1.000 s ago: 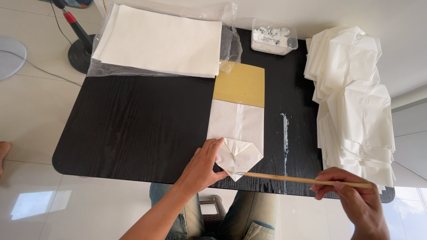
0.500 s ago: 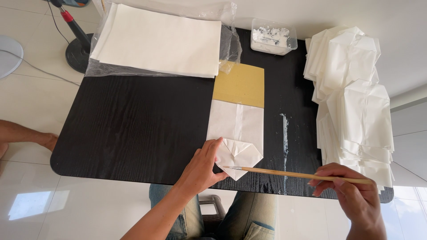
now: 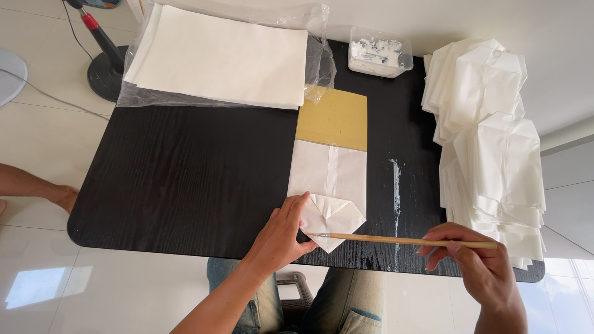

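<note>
A: So, starting at the left: a bare foot (image 3: 62,196) of someone else pokes in at nine o'clock, off the black table (image 3: 185,179). At eleven o'clock lies one stack of white sheets in a clear plastic wrapper (image 3: 216,55).

B: And the person's own hands?

A: The left hand (image 3: 281,235) lies flat, fingers spread and pressing on the folded bottom of the white paper bag (image 3: 331,192) near six o'clock. It closes on nothing, it just holds the flap down. The bag's long axis runs twelve to six, and its upper end overlaps one tan cardboard sheet (image 3: 334,119).

B: The stick?

A: A thin wooden brush (image 3: 402,240), one only. It lies nearly level, its long axis nine to three, with the tip touching the folded point of the bag just beside the left fingers. The right hand (image 3: 473,263) pinches its far end at about four o'clock, fingers curled round the handle. So the bag lies toward nine o'clock from the right hand, and the left hand is the nearer one, already on it.

B: Anything further right?

A: One clear tub of white paste (image 3: 380,57) at one o'clock, a white smear (image 3: 396,192) down the table, and a pile of finished folded bags (image 3: 492,142) at three o'clock, too overlapped to count.
</note>
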